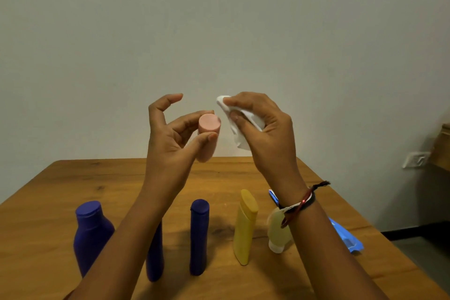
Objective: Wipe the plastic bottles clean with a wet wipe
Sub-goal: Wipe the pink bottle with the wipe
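On the wooden table (60, 192) a wide blue bottle (91, 236) stands at the left. Above it, the left hand (170, 139) pinches a small pink bottle (207, 137) between thumb and fingers, lifted off the table. Just right of the bottle, apart from it, the right hand (263, 129) grips a crumpled white wet wipe (239, 126).

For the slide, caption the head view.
Left hand holds pink bottle, right hand holds wet wipe beside it.
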Demonstrator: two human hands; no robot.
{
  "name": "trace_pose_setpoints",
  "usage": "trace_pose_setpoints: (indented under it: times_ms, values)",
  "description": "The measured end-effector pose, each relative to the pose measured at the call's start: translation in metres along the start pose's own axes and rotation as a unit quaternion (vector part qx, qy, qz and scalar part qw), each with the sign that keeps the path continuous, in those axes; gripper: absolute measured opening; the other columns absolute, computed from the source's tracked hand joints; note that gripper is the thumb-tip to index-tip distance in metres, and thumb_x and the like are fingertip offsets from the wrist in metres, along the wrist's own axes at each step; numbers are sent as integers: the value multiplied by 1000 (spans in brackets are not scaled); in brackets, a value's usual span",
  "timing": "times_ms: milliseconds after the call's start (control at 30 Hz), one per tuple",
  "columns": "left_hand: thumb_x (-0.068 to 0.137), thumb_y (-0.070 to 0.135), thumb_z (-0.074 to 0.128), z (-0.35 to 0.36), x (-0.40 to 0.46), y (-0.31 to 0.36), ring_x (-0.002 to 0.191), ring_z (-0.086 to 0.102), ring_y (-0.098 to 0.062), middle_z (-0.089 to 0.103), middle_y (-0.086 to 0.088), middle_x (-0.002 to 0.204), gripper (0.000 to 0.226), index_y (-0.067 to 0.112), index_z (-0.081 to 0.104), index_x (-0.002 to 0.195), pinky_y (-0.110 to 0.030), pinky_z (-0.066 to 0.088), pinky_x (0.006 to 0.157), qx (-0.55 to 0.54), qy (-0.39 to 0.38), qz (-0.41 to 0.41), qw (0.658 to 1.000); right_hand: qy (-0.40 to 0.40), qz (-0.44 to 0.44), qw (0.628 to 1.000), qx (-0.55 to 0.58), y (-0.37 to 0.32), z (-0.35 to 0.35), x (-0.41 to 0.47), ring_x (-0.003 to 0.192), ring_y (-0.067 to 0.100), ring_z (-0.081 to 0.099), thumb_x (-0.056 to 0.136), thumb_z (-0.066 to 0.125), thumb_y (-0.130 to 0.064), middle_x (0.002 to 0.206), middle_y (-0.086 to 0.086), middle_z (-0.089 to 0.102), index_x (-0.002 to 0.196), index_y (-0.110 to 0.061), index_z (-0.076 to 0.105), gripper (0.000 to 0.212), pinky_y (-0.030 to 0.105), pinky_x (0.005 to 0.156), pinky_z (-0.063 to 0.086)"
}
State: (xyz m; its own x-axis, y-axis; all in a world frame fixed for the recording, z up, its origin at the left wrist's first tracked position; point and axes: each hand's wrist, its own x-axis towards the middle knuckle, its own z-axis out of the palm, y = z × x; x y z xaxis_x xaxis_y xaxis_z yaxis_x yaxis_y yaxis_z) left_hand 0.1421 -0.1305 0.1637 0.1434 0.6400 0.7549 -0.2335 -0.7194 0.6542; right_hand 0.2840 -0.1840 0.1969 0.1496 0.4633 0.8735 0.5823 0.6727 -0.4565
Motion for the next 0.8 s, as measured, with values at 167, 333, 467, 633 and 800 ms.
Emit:
trace_pose_setpoints:
  times_ms: [167, 333, 467, 633, 800]
  values:
    - [72, 41, 68, -1, -1, 2, 104, 67, -7, 72, 14, 103, 77, 19, 29, 135, -28, 48, 99, 73, -11, 45, 996, -123, -81, 981, -130, -7, 4, -5, 107, 18, 54, 83, 56, 7, 111, 8, 60, 111, -7, 68, 33, 17, 86, 45]
    - [75, 31, 70, -4, 1, -1, 107, 66, -9, 71, 8, 107, 76, 17, 28, 136, -38, 48, 101, 86, -4, 59, 995, -154, -97, 971, -157, 0, -8, -7, 104, 17, 53, 84, 60, 8, 109, 8, 62, 106, -7, 70, 28, 17, 83, 42]
    - [77, 26, 68, -3, 1, -4, 104, 62, 6, 47, 53, 111, 73, -10, 37, 133, -18, 45, 98, 117, -55, 78, 988, -121, -95, 967, -201, 1, -9, 1, 101, 21, 55, 82, 60, 9, 106, 10, 63, 103, -5, 71, 28, 20, 81, 44]
    - [86, 17, 68, 0, 0, -4, 104, 60, 9, 38, 61, 108, 63, -16, 38, 130, -12, 46, 92, 131, -62, 100, 984, -144, -129, 962, -193, -5, -2, -5, 104, 19, 53, 81, 57, 0, 108, 9, 62, 102, -7, 71, 26, 17, 83, 44]
    - [83, 13, 69, -4, -1, -1, 103, 68, -12, 71, 9, 108, 74, 20, 24, 141, -33, 53, 94, 66, -32, 35, 997, -165, -130, 962, -173, 1, -10, -15, 104, 19, 54, 80, 62, 9, 109, 8, 63, 103, -8, 70, 30, 18, 84, 44]
